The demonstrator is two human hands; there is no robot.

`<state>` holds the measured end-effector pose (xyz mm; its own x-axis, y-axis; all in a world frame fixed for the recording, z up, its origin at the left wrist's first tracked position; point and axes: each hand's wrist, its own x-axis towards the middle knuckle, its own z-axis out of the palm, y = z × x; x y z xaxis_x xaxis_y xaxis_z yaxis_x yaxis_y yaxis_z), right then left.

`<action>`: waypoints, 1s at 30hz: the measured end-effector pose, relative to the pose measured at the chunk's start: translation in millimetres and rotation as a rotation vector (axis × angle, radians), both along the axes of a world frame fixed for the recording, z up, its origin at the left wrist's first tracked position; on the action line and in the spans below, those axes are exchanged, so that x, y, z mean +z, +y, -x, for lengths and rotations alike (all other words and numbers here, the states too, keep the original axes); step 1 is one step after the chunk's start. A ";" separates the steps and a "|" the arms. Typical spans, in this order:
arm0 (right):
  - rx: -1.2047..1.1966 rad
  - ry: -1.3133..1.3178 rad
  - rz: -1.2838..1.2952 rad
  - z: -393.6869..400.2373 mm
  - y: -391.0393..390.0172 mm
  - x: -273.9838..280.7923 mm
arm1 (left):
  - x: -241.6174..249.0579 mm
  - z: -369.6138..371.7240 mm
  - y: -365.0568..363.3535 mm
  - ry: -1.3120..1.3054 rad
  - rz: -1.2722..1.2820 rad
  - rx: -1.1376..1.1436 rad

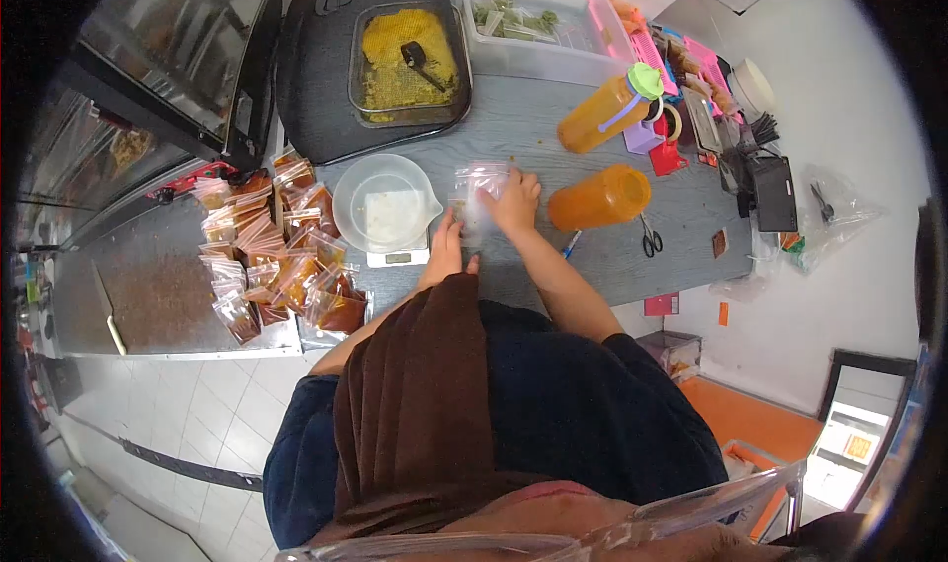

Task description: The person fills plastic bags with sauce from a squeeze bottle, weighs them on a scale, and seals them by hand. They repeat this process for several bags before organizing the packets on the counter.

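Both my hands hold a small clear plastic bag (478, 189) upright over the grey table (553, 142). My left hand (445, 249) grips its lower left edge, just right of a clear measuring bowl (385, 204) that sits on a small digital scale (397, 257). My right hand (514, 202) pinches the bag's right side. A little dark content shows low in the bag. A tray of yellow powder (407, 60) with a black scoop (423, 62) lies farther back.
Many filled sachets (276, 256) are piled at the left. Two orange bottles (600, 196) (607, 110), scissors (651, 236), a pen (571, 245), a clear tub of greens (523, 24) and pink baskets (642, 39) crowd the right and back. A glass display case (148, 78) stands far left.
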<state>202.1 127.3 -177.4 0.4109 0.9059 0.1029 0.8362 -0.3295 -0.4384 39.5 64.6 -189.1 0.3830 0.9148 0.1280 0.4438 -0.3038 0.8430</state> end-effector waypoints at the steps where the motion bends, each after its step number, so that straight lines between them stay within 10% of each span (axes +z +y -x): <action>1: 0.020 0.020 0.033 3.8 -2.9 2.2 | -0.6 0.8 0.2 -0.022 0.009 0.002; 17: 0.078 0.583 0.154 24.9 -38.5 -17.7 | 0.6 8.0 -5.5 0.151 0.011 -0.115; 20: -0.080 0.075 0.128 43.2 -39.1 -24.6 | 2.3 10.3 -6.8 0.131 -0.015 -0.124; 23: 0.035 0.178 0.001 38.3 -37.8 -23.4 | 9.0 14.0 -4.6 0.141 -0.003 -0.174; 30: 0.031 1.064 -0.091 0.9 -52.1 20.1 | 30.4 15.0 -9.2 0.093 -0.226 -0.095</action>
<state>201.2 75.2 -157.3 0.3064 0.9243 -0.2274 0.0161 -0.2439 -0.9697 24.5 55.4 -158.7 0.4854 0.8263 0.2856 0.4765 -0.5239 0.7061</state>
